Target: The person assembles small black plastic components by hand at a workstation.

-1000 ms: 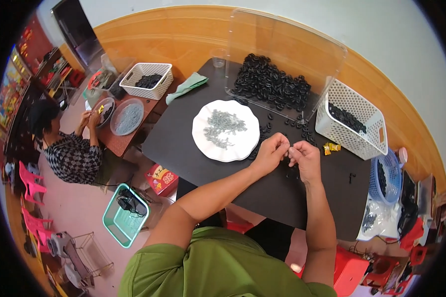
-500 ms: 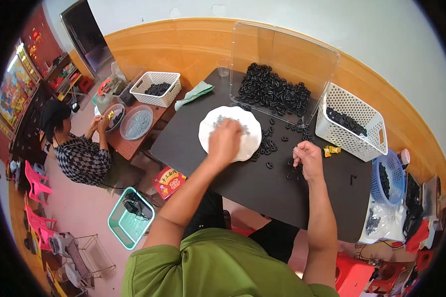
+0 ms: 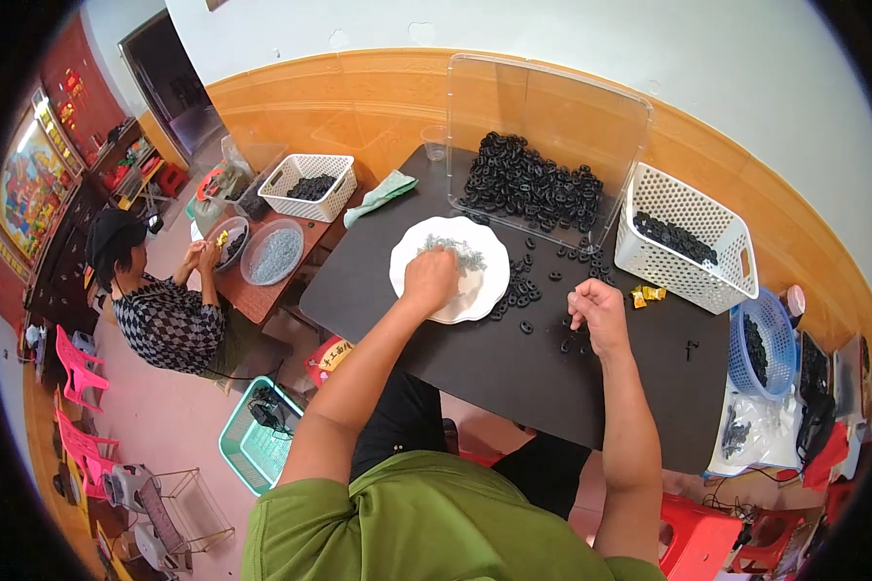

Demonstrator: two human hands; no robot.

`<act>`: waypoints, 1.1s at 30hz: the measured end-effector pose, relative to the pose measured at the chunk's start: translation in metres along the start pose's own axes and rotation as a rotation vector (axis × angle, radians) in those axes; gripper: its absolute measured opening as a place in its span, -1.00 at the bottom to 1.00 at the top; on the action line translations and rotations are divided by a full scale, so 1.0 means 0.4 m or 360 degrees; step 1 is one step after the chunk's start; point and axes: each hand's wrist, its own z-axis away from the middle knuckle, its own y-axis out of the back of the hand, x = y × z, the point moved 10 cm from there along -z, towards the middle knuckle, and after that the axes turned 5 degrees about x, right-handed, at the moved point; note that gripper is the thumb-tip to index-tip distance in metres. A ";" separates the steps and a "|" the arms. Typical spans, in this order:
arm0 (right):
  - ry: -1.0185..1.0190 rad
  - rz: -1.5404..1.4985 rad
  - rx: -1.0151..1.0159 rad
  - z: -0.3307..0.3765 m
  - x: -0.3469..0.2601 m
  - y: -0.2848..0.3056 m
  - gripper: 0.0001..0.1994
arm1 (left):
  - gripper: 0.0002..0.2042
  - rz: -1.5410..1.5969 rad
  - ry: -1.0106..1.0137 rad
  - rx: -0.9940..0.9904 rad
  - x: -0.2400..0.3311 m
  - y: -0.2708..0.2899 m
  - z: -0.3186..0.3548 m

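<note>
My left hand rests on the white plate, fingers curled down into the small grey metal parts heaped on it. Whether it grips any is hidden. My right hand hovers over the black table, fingers pinched among loose black rings scattered beside the plate. What it pinches is too small to tell. A large pile of black rings lies in a clear plastic tray at the table's far side.
A white basket with black parts stands at the right, a blue basket beyond it. Another person sits at a low brown table on the left with a white basket and bowls. A green crate lies on the floor.
My left hand left my right hand at the table's middle and reached onto the white plate. My right hand stayed over the loose rings.
</note>
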 end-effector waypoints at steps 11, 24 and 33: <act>-0.0033 0.0050 0.0010 0.006 0.002 -0.003 -0.90 | -0.86 -0.0406 -0.0628 0.0078 0.084 -0.023 0.004; -0.0026 0.0043 -0.0020 0.002 0.010 -0.008 -0.90 | -0.92 0.0573 -0.0092 -0.0191 -0.001 0.023 -0.018; -0.0028 0.0047 0.0003 0.005 0.007 -0.003 -0.89 | -0.94 0.0500 -0.0229 -0.0013 0.018 0.050 -0.010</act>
